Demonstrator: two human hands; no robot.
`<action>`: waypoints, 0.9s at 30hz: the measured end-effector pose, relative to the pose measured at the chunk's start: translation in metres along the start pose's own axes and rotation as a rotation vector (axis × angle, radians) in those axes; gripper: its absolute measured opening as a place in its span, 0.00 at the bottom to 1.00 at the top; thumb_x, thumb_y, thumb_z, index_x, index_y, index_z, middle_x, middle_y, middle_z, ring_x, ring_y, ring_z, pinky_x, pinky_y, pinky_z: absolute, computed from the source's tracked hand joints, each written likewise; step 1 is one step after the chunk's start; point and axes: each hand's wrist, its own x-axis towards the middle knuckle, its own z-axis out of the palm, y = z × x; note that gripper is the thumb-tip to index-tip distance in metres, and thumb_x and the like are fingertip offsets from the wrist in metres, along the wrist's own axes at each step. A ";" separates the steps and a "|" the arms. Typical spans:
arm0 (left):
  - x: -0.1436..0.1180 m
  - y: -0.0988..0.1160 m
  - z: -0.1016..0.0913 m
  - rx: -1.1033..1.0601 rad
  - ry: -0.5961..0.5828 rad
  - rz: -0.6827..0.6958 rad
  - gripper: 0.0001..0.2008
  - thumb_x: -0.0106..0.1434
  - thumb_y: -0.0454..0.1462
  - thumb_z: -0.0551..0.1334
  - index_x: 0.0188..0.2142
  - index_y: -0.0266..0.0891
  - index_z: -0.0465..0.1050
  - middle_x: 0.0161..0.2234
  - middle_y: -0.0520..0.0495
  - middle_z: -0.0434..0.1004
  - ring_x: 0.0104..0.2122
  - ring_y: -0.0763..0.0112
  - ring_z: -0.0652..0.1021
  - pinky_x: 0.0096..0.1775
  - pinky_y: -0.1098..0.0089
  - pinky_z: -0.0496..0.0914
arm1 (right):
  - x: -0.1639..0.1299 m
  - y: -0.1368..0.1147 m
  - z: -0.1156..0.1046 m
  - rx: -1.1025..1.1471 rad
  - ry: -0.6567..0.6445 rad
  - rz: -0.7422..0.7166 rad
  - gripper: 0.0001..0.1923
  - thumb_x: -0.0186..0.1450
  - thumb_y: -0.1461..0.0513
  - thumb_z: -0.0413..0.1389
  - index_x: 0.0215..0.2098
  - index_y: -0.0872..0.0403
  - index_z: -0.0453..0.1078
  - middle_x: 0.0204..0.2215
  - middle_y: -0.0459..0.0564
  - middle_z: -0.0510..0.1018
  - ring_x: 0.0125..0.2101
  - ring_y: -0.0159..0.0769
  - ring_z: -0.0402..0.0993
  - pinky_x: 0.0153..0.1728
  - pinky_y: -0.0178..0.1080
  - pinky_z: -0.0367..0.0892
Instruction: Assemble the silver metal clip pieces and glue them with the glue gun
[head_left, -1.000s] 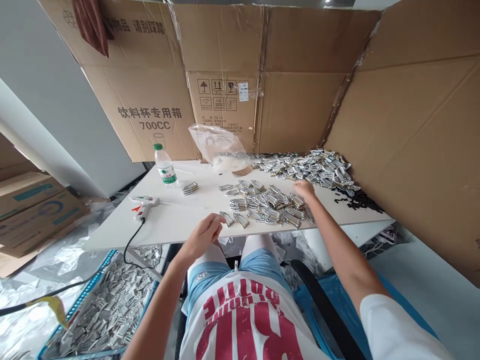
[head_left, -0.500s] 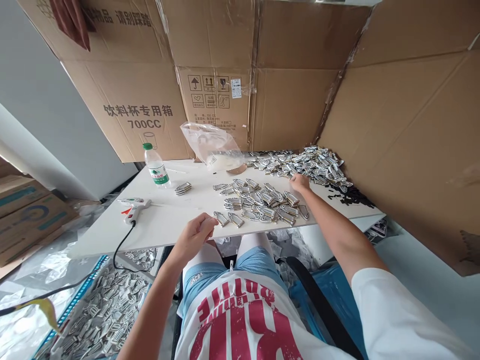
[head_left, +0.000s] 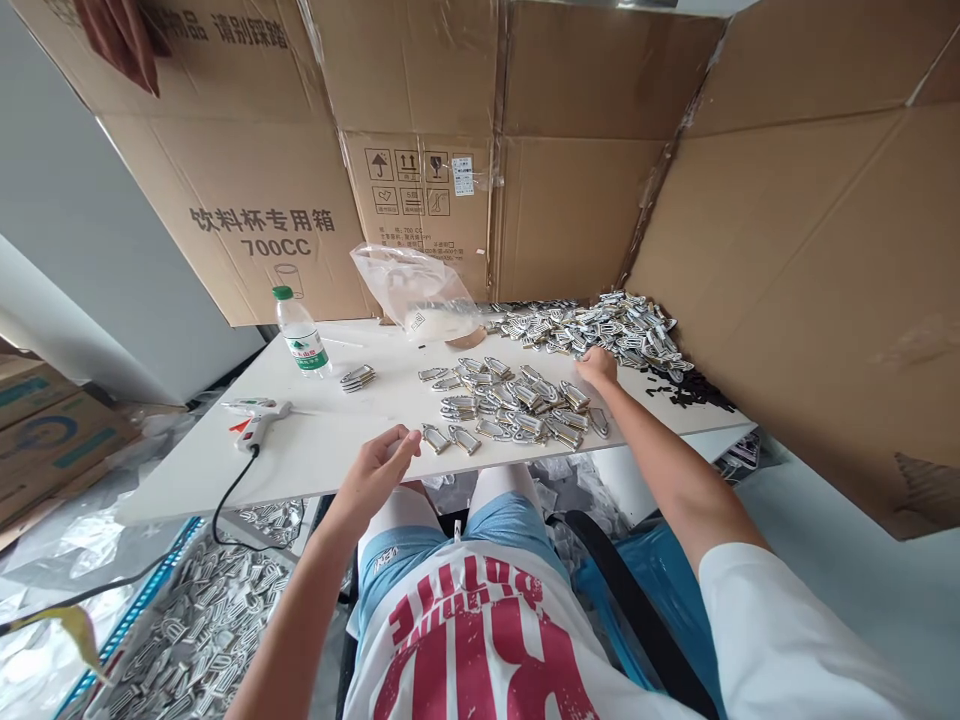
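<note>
My left hand point(head_left: 381, 468) is at the table's front edge, fingers curled in and thumb against them; whatever may be inside is hidden. Just right of it lie two silver buckle-like metal pieces point(head_left: 464, 439), at the near side of a loose group of similar metal pieces point(head_left: 529, 393). My right hand point(head_left: 598, 367) is closed on the tabletop, between that group and the big heap of metal pieces point(head_left: 626, 325) at the back right. Its fingertips point away from me, and I cannot make out anything in them.
A small stack of metal pieces point(head_left: 358, 378), a water bottle point(head_left: 303, 338) and a glue gun point(head_left: 255, 420) with a black cord stand to the left. Behind lies a plastic bag point(head_left: 412, 285). Small black strips point(head_left: 694, 388) lie right. Cardboard walls point(head_left: 585, 210) enclose the table.
The view has shifted slightly, so everything sits a little further left. My left hand has loosened a little, with the thumb more visible. My right hand stays by the heap.
</note>
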 end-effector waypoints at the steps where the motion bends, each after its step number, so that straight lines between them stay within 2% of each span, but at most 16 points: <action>1: 0.000 0.000 0.000 -0.025 -0.002 0.006 0.26 0.72 0.62 0.59 0.35 0.42 0.70 0.22 0.59 0.49 0.22 0.73 0.52 0.27 0.71 0.51 | -0.003 -0.001 -0.003 0.049 0.015 -0.001 0.19 0.77 0.55 0.64 0.61 0.55 0.75 0.59 0.57 0.79 0.53 0.46 0.81 0.53 0.52 0.80; 3: 0.000 0.000 -0.001 -0.096 0.004 0.015 0.26 0.72 0.61 0.60 0.34 0.42 0.69 0.24 0.59 0.47 0.23 0.73 0.51 0.27 0.71 0.49 | -0.010 -0.002 -0.012 0.162 0.051 -0.002 0.16 0.76 0.55 0.64 0.58 0.55 0.77 0.56 0.56 0.81 0.51 0.45 0.81 0.53 0.51 0.80; 6: 0.000 0.001 -0.002 -0.206 0.036 0.017 0.25 0.71 0.57 0.64 0.30 0.42 0.62 0.26 0.58 0.46 0.24 0.74 0.50 0.27 0.71 0.47 | -0.027 -0.001 -0.027 0.373 0.116 -0.003 0.12 0.71 0.57 0.69 0.45 0.57 0.79 0.46 0.53 0.84 0.47 0.44 0.82 0.51 0.49 0.80; 8: 0.000 0.003 -0.002 -0.272 0.049 0.013 0.25 0.71 0.54 0.65 0.29 0.42 0.59 0.27 0.58 0.45 0.24 0.74 0.49 0.27 0.70 0.46 | -0.042 0.001 -0.037 0.549 0.143 -0.007 0.13 0.64 0.58 0.73 0.38 0.56 0.77 0.38 0.52 0.84 0.42 0.44 0.83 0.48 0.46 0.81; 10: -0.001 0.005 -0.002 -0.314 0.041 0.000 0.24 0.71 0.52 0.64 0.28 0.43 0.57 0.27 0.57 0.45 0.24 0.74 0.49 0.27 0.69 0.46 | -0.061 0.002 -0.047 0.741 0.124 -0.020 0.14 0.61 0.57 0.74 0.36 0.54 0.75 0.33 0.49 0.82 0.38 0.42 0.83 0.44 0.44 0.83; 14: -0.004 0.010 0.001 -0.314 -0.008 -0.033 0.18 0.73 0.47 0.58 0.28 0.43 0.58 0.27 0.56 0.46 0.25 0.71 0.48 0.28 0.68 0.46 | -0.101 -0.004 -0.061 1.095 -0.040 -0.062 0.13 0.62 0.55 0.71 0.35 0.50 0.73 0.35 0.47 0.81 0.39 0.37 0.83 0.43 0.40 0.86; 17: -0.006 0.011 0.003 -0.281 -0.030 -0.026 0.18 0.74 0.47 0.56 0.29 0.43 0.61 0.27 0.56 0.45 0.26 0.70 0.48 0.28 0.68 0.46 | -0.131 -0.013 -0.062 1.276 -0.183 -0.081 0.10 0.64 0.59 0.70 0.36 0.49 0.73 0.35 0.47 0.81 0.40 0.37 0.84 0.42 0.40 0.87; 20: -0.009 0.012 0.003 -0.210 -0.051 -0.001 0.23 0.76 0.53 0.57 0.29 0.42 0.63 0.27 0.57 0.44 0.26 0.70 0.49 0.28 0.68 0.47 | -0.159 -0.025 -0.055 1.377 -0.304 -0.093 0.09 0.64 0.63 0.70 0.39 0.48 0.75 0.36 0.47 0.82 0.42 0.37 0.84 0.43 0.41 0.88; 24: -0.011 0.015 0.005 -0.109 -0.112 0.022 0.26 0.75 0.59 0.57 0.32 0.41 0.69 0.25 0.57 0.46 0.26 0.70 0.50 0.29 0.68 0.49 | -0.196 -0.040 -0.042 1.472 -0.473 -0.095 0.17 0.61 0.68 0.70 0.45 0.45 0.79 0.45 0.45 0.85 0.47 0.36 0.84 0.51 0.41 0.86; 27: -0.013 0.017 0.009 -0.046 -0.174 0.047 0.27 0.76 0.60 0.56 0.35 0.40 0.74 0.23 0.58 0.47 0.26 0.70 0.51 0.30 0.69 0.50 | -0.224 -0.049 -0.031 1.486 -0.640 -0.043 0.19 0.59 0.68 0.74 0.45 0.45 0.82 0.46 0.44 0.87 0.48 0.36 0.84 0.54 0.39 0.82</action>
